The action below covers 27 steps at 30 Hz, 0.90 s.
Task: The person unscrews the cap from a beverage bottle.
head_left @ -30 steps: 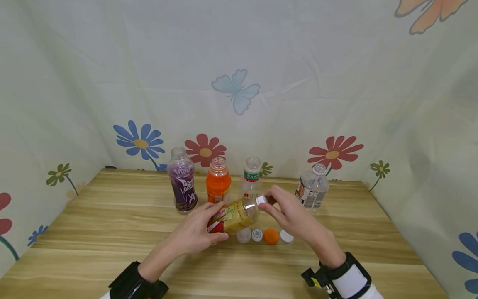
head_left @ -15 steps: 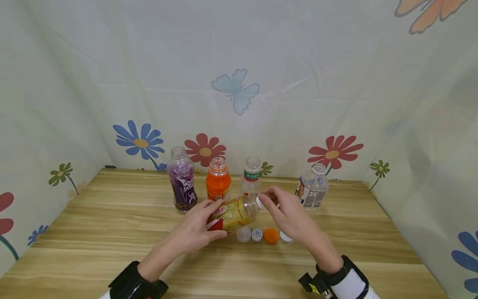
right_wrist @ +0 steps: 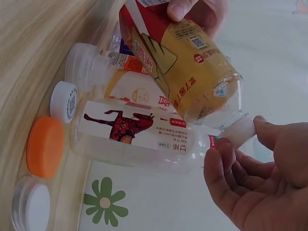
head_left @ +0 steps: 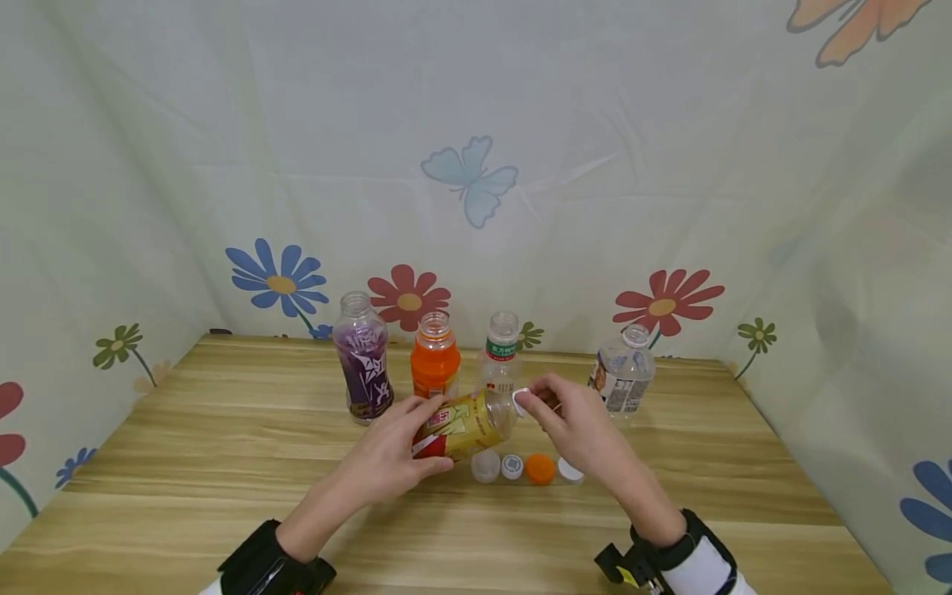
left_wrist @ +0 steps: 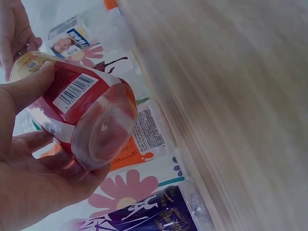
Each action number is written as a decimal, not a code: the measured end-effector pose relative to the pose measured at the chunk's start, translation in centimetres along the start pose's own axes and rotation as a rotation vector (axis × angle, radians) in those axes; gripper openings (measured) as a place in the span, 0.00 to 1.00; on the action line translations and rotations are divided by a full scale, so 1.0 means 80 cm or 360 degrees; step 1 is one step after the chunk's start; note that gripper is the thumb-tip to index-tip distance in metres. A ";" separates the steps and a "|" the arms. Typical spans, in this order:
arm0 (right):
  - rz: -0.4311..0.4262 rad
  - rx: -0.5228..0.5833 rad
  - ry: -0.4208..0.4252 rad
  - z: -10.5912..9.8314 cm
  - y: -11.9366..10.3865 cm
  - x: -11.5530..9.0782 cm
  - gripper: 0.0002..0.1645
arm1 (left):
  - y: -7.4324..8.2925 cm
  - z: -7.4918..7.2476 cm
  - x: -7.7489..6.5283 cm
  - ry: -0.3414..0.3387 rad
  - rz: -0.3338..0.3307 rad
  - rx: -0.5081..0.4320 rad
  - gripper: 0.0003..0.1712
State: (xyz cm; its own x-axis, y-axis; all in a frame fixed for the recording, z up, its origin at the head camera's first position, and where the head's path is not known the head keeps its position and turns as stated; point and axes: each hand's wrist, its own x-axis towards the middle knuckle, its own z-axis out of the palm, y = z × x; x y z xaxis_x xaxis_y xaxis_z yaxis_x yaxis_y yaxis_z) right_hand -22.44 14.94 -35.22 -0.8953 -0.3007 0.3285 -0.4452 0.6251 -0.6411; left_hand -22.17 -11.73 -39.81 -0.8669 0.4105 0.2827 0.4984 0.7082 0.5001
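My left hand grips a plastic bottle with a yellow and red label round its lower body. The bottle is tilted, its neck toward the right hand and its base toward the left wrist camera. At the bottle's mouth my right hand pinches a white cap between thumb and fingers. In the right wrist view the cap sits at the neck; how tightly it is seated I cannot tell. Below the bottle, a row of loose caps lies on the table, among them an orange cap and a small white cap.
Uncapped bottles stand behind the hands: a purple bottle, an orange bottle, a clear bottle with a green band and a squat clear bottle at the right. A flowered cloth encloses the wooden table.
The right hand's fingers have shifted round the white cap at the bottle's mouth, and that wrist has moved slightly left. The left hand and its bottle have stayed nearly in place.
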 end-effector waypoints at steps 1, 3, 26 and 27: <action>0.0004 0.0008 -0.0003 0.000 0.000 0.000 0.11 | 0.000 0.000 0.000 0.0003 0.0005 -0.0001 0.45; 0.0013 0.0019 -0.0009 0.000 0.000 0.000 0.11 | 0.000 0.000 0.000 0.0009 0.0013 -0.0007 0.45; -0.0196 0.0033 0.0002 -0.005 -0.002 -0.003 0.09 | 0.001 -0.001 -0.002 0.0005 0.0041 -0.0012 0.46; -0.0202 0.0040 0.0004 -0.006 -0.002 -0.003 0.09 | 0.001 -0.001 -0.002 0.0006 0.0040 -0.0013 0.45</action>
State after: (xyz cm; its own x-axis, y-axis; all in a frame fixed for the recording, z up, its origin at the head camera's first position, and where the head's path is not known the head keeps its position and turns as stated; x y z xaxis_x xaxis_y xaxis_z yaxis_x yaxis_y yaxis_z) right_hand -22.12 15.24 -34.88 -0.8317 -0.3747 0.4098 -0.5553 0.5639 -0.6113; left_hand -22.00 -11.78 -39.75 -0.8540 0.4263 0.2983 0.5202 0.6927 0.4995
